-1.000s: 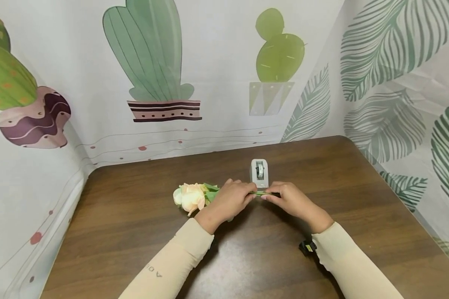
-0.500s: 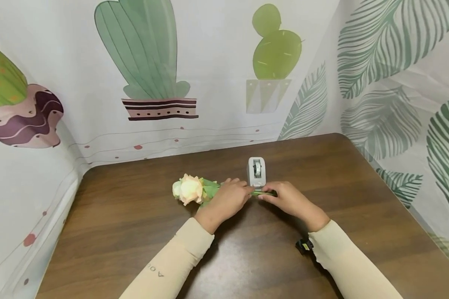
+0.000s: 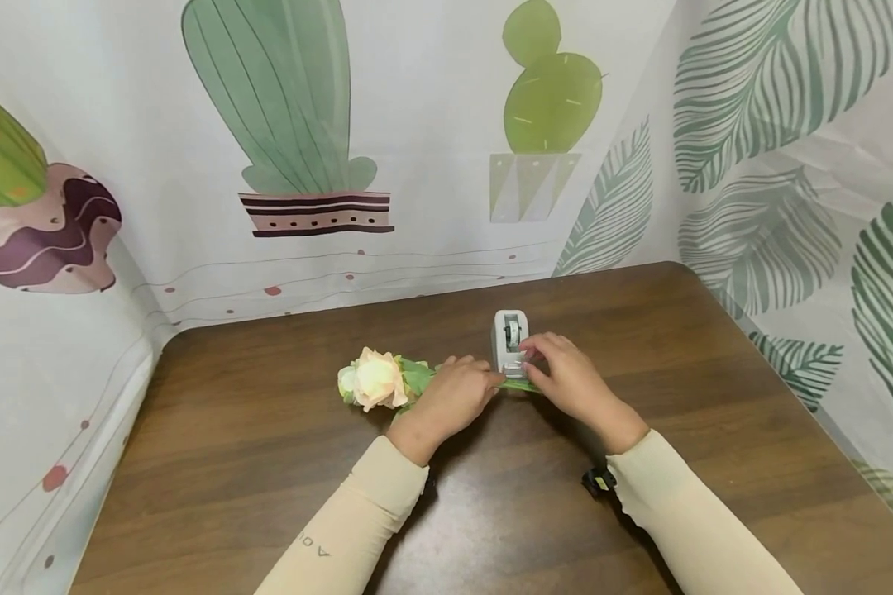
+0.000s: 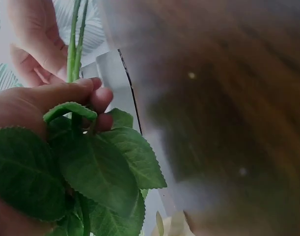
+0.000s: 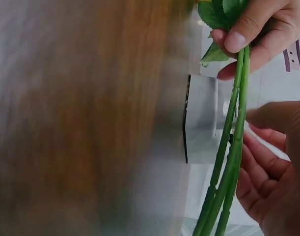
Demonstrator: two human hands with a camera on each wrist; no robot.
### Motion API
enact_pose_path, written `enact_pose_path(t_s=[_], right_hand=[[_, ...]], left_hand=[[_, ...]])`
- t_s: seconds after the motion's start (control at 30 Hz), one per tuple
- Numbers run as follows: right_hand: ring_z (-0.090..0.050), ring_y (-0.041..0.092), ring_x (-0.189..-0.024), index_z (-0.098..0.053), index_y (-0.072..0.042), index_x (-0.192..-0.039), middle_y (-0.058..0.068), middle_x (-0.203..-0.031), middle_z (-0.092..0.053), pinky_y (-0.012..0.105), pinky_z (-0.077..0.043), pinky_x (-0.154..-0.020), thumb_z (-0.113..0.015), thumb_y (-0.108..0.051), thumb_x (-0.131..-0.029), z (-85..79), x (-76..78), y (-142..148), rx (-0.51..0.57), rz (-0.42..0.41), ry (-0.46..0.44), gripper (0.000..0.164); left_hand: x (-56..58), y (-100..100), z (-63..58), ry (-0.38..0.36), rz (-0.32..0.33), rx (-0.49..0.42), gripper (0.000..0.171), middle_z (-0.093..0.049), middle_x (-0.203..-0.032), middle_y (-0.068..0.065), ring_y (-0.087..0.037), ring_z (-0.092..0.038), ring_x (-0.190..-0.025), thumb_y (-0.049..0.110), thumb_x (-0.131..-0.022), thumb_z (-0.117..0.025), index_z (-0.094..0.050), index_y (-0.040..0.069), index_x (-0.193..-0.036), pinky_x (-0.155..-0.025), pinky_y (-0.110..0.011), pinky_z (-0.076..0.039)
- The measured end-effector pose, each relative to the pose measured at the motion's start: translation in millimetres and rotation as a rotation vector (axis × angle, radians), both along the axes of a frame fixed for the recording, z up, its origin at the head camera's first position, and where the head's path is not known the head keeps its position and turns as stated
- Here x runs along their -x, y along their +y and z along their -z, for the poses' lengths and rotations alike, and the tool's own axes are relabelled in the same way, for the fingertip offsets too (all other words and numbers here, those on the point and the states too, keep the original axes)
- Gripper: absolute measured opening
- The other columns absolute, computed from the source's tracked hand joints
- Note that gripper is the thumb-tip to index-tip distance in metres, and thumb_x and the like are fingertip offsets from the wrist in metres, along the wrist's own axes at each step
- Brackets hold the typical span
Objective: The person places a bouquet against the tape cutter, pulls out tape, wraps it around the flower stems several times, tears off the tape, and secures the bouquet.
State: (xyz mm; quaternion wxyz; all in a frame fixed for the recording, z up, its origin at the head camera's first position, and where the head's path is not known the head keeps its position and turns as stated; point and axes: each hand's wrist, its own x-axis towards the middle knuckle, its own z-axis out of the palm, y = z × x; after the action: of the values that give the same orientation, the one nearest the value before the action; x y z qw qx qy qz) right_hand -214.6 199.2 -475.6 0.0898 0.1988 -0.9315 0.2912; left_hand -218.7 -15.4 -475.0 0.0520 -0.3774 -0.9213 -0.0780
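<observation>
Two pale peach artificial roses (image 3: pixel 378 380) point left, their green stems (image 5: pixel 240 113) running right toward the tape dispenser. My left hand (image 3: pixel 454 397) grips these stems just beyond the serrated leaves (image 4: pixel 98 169), thumb laid across them. Right behind the stems stands a white tape dispenser (image 3: pixel 499 355) with a clear tape roll (image 3: pixel 513 333). My right hand (image 3: pixel 571 384) is at the dispenser's front end, thumb and forefinger parted beside the cutting edge. In the right wrist view its fingertips are partly hidden by the stems.
A brown wooden table (image 3: pixel 268 487) carries everything, its rounded far corners meeting a printed cactus-and-leaf cloth (image 3: pixel 432 165). A small black device (image 3: pixel 599 482) sits under the right sleeve cuff.
My right hand has let go of the stem ends and moved up to the dispenser's front. My left hand keeps its grip on the stems; the rose heads shifted slightly up and away.
</observation>
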Motion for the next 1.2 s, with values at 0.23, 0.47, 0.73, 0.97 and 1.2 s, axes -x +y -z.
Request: enact_pose_path(t_s=[0.23, 0.47, 0.73, 0.97, 1.2], right_hand=[[-0.065, 0.028, -0.095, -0.068, -0.003, -0.114, 0.01, -0.099, -0.074, 0.047, -0.051, -0.088, -0.066, -0.009, -0.095, 0.2, 3.0, -3, 0.117, 0.042, -0.071, 0.019], [-0.065, 0.023, -0.09, -0.068, -0.004, -0.11, 0.011, -0.097, -0.073, 0.039, -0.053, -0.083, -0.068, -0.009, -0.094, -0.4, 7.7, -6, 0.273, 0.122, -0.224, 0.017], [-0.064, 0.02, -0.088, -0.069, -0.006, -0.108, 0.009, -0.096, -0.073, 0.031, -0.049, -0.08, -0.07, -0.01, -0.093, 0.0, 11.0, -9, 0.299, 0.17, -0.287, 0.016], [-0.064, 0.022, -0.087, -0.067, -0.006, -0.106, 0.012, -0.098, -0.072, 0.031, -0.049, -0.077, -0.068, -0.007, -0.093, 2.6, 12.5, -9, 0.341, 0.187, -0.335, 0.014], [-0.06, 0.019, -0.081, -0.065, -0.004, -0.108, 0.012, -0.097, -0.072, 0.03, -0.047, -0.074, -0.067, -0.007, -0.092, 3.3, 13.7, -9, 0.354, 0.189, -0.345, 0.016]], left_hand=[[0.2, 1, -4.1, -0.03, -0.018, -0.024, 0.028, -0.075, -0.113, 0.004, -0.02, -0.067, -0.1, 0.024, -0.098, -0.067, -0.073, 0.025, -0.125, -0.083, -0.037, -0.05], [0.0, 2, -7.5, -0.057, -0.033, -0.05, 0.029, -0.074, -0.114, 0.003, -0.022, -0.066, -0.102, 0.023, -0.099, -0.066, -0.073, 0.025, -0.127, -0.093, -0.046, -0.053], [-0.5, 3, -6.2, -0.057, -0.029, -0.039, 0.028, -0.074, -0.114, 0.005, -0.021, -0.066, -0.097, 0.023, -0.099, -0.066, -0.073, 0.026, -0.125, -0.084, -0.04, -0.051], [0.3, 1, -4.7, -0.051, -0.024, -0.056, 0.028, -0.075, -0.115, 0.005, -0.02, -0.067, -0.099, 0.022, -0.099, -0.066, -0.073, 0.024, -0.126, -0.086, -0.04, -0.052], [-1.0, -1, -4.3, -0.013, -0.023, -0.105, 0.03, -0.076, -0.106, 0.005, -0.02, -0.067, -0.097, 0.022, -0.098, -0.067, -0.072, 0.023, -0.127, -0.088, -0.04, -0.053]])
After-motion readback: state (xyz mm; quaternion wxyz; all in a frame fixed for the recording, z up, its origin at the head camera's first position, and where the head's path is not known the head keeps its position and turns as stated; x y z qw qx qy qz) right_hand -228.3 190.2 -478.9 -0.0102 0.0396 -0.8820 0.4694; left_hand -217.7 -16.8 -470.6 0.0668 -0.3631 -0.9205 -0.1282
